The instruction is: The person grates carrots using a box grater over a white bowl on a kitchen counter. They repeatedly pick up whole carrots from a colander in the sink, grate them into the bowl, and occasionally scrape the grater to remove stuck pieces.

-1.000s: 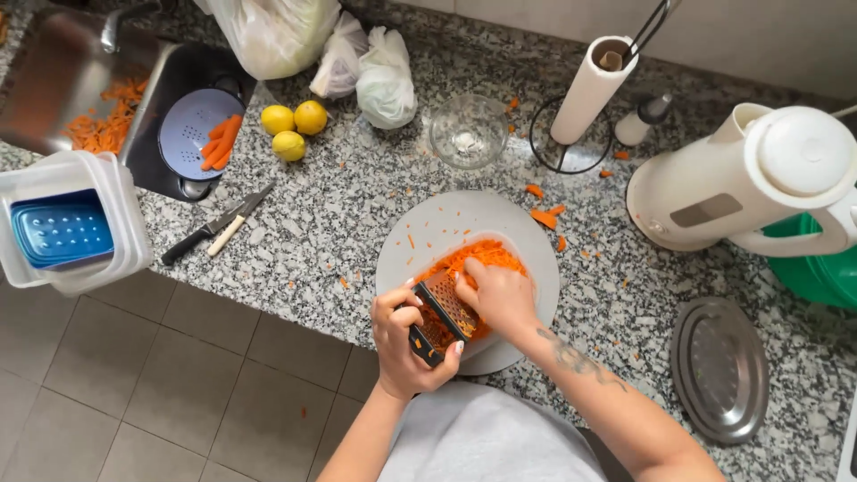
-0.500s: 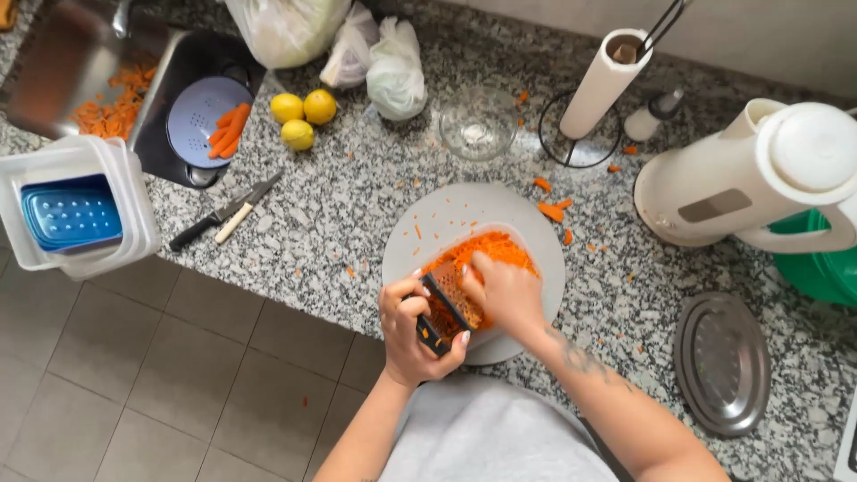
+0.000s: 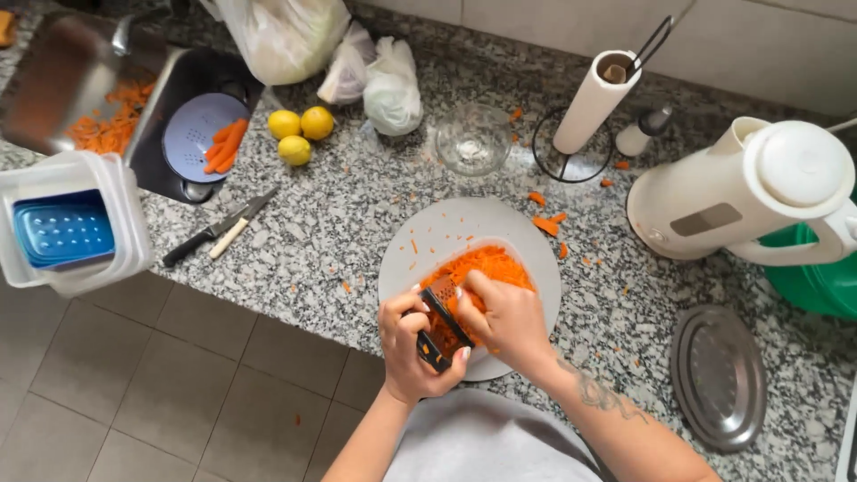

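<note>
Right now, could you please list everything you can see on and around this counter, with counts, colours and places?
grater: one, dark, held over the grated carrot
grated carrot: one heap, orange, on the board
round board: one, pale grey, counter front
lemons: three, yellow, by the sink
carrots: a few, orange, on a blue-grey strainer in the sink
knives: two, one dark-handled and one light-handled, left of the board
glass bowl: one, clear, behind the board
paper towel roll: one, white, on a wire stand
jug: one, white, right
metal tray: one, silver, oval, right front
plastic bags: three, whitish, at the back
tub: one, white with blue insert, far left
left hand: holds the grater
right hand: presses on the grater
</note>
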